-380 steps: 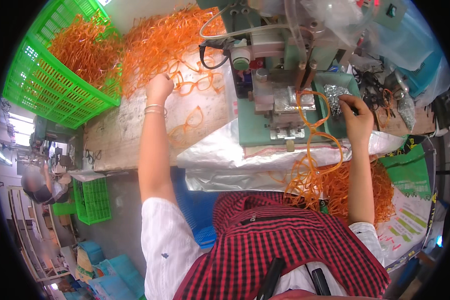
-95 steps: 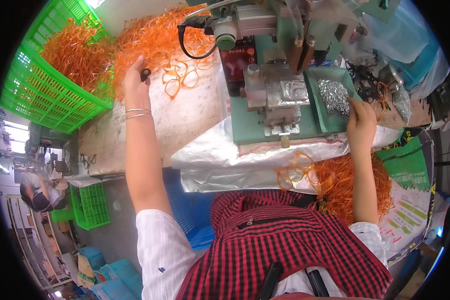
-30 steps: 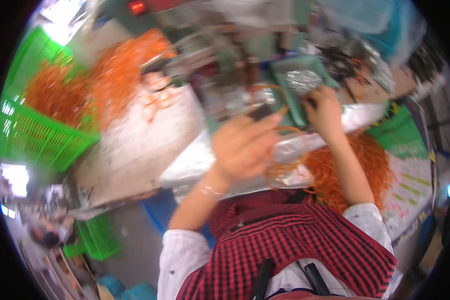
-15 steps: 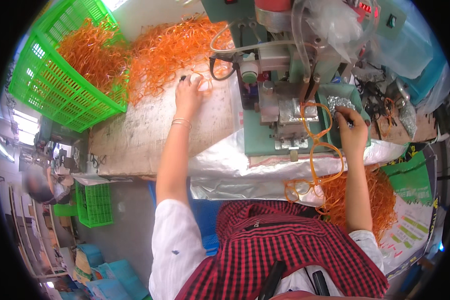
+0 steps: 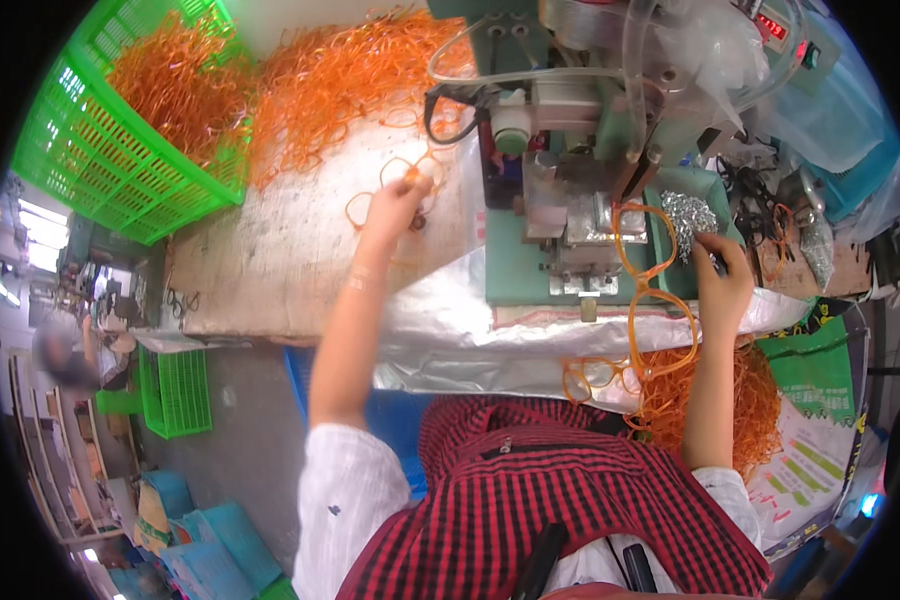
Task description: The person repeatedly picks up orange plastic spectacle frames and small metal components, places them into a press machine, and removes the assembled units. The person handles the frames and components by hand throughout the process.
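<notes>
At the left of the machine, my left hand [image 5: 395,212] is closed on an orange eyeglass frame [image 5: 361,208] over the worktop; motion blurs it. My right hand [image 5: 722,285] is at the near side of a green tray [image 5: 705,185] that holds small silvery metal parts [image 5: 688,222]. Its fingers are pinched together; what they hold, if anything, is too small to make out. Between that hand and the metal fixture of the bench machine [image 5: 570,215], another orange eyeglass frame [image 5: 662,293] hangs lengthwise. What bears it I cannot tell.
A heap of orange eyeglass frames [image 5: 345,75] covers the worktop's back, beside a green basket [image 5: 120,150] full of more. Another pile [image 5: 745,405] lies by my right forearm. Silvery sheeting [image 5: 440,345] covers the front edge. A person [image 5: 70,350] is far left.
My left hand has turned and shifted slightly nearer, and an orange eyeglass frame now shows in it. My right hand has drawn slightly back from the metal parts, fingers pinched.
</notes>
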`<state>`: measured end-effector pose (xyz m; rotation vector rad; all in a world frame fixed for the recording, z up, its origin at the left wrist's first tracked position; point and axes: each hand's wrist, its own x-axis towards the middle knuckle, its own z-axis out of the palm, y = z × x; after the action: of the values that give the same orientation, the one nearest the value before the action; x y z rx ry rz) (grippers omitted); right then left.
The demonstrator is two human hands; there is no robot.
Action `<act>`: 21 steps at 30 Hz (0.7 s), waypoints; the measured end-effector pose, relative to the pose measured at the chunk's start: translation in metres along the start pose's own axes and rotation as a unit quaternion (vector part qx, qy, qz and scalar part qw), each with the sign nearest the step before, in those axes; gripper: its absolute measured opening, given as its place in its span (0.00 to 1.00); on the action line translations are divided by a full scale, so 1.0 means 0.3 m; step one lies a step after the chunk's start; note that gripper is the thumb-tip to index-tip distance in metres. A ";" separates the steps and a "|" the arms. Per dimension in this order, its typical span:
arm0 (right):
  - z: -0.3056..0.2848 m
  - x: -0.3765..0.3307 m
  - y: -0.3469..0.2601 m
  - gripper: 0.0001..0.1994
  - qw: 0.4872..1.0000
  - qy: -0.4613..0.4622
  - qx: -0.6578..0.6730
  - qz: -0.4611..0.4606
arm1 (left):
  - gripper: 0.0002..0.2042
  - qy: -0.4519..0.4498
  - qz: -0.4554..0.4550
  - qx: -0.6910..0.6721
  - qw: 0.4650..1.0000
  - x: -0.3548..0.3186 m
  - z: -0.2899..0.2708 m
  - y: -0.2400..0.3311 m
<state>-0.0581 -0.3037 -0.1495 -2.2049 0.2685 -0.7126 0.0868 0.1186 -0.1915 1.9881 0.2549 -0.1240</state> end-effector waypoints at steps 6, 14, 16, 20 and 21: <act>-0.148 -0.068 -0.049 0.07 0.995 -0.016 0.084 0.045 | 0.09 -0.066 0.024 -0.322 0.944 -0.162 -0.020 0.022; 0.049 0.140 -0.378 0.21 0.949 -0.177 0.257 0.045 | 0.07 0.163 0.204 -0.021 0.965 -0.134 0.068 -0.085; 0.086 0.122 -0.350 0.25 0.950 -0.154 0.272 0.018 | 0.09 0.125 0.088 -0.209 0.966 -0.271 0.091 0.030; 0.069 0.123 -0.384 0.24 0.944 -0.176 0.279 0.026 | 0.13 0.063 0.291 -0.418 0.858 -0.453 0.095 0.247; 0.069 0.123 -0.381 0.23 0.926 -0.186 0.325 0.054 | 0.15 0.030 0.355 -0.423 0.833 -0.509 0.094 0.354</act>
<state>-0.0201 -0.2293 -0.0606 -1.6220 -0.0432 -0.2495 -0.0357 0.0318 -0.0785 1.0837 -0.3609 0.4642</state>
